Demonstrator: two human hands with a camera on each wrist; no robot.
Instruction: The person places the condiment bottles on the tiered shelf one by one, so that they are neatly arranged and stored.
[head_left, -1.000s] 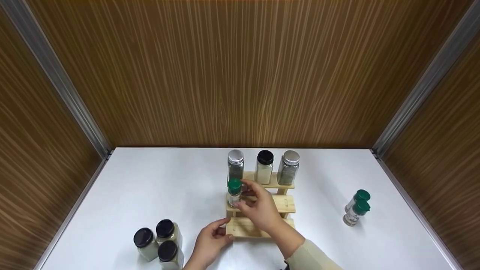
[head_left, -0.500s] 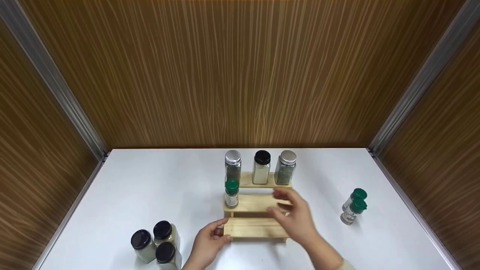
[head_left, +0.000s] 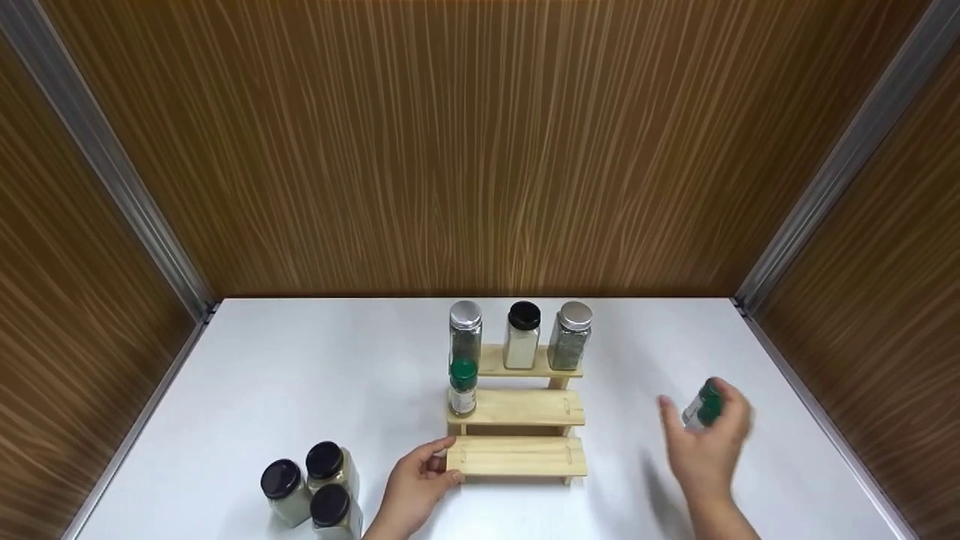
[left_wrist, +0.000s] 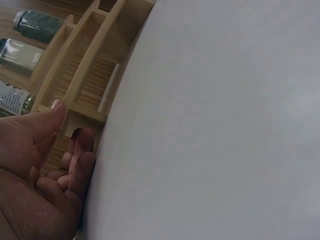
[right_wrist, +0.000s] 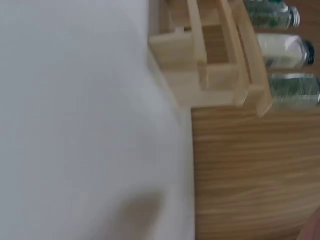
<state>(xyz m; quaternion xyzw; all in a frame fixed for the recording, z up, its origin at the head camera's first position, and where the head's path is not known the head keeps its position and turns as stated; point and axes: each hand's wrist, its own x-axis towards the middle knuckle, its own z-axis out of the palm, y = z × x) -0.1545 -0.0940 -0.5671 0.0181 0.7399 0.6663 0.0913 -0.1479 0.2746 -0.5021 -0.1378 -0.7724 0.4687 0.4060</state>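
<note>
A three-tier wooden rack (head_left: pixel 517 456) stands on the white table. My left hand (head_left: pixel 416 484) holds the left end of its lowest tier, thumb and fingers around the edge; the left wrist view shows the thumb (left_wrist: pixel 50 117) against the wood. On the middle tier's left end is a small jar with a green cap (head_left: pixel 463 386). Over at the right, my right hand (head_left: pixel 709 442) reaches over the green-capped jars (head_left: pixel 697 409), thumb spread away from the fingers. Fingers and hand partly cover these jars, and no grip on one shows. The right wrist view is blurred and shows barely any of this hand.
On the top tier stand two silver-capped jars (head_left: pixel 570 337) and one black-capped jar (head_left: pixel 523 336). Three black-capped jars (head_left: pixel 330 510) are grouped on the table at the left. Wood-patterned panels (head_left: pixel 480 150) enclose the table at the back and sides.
The right hand let go of the green-capped jar on the middle tier and moved right to the other green-capped jars. The left hand stays at the rack's edge.
</note>
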